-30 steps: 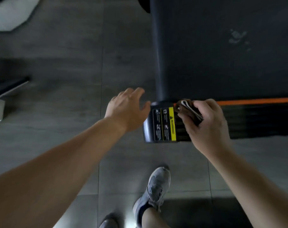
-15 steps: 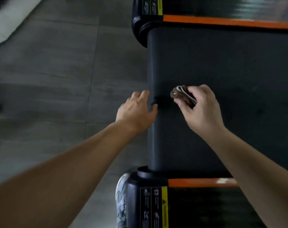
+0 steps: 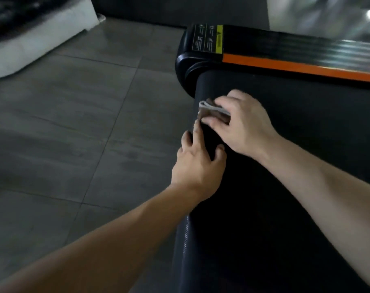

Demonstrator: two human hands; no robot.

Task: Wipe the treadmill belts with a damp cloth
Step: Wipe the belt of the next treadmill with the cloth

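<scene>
— what's new on your end?
— my right hand grips the folded cloth and has slid it along the belt edge, now near the far orange rail. this strip is nearly wiped, i reckon
— and against half a second ago?
— my left hand was beside the belt; now its spread fingers rest on the edge, holding nothing

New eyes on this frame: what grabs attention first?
The right hand grips a folded brown cloth with a white edge on the black treadmill belt, mid-frame near its rounded end. Just below, the left hand rests spread fingers on that end. A bright orange stripe runs along the side rail, upper right.
</scene>
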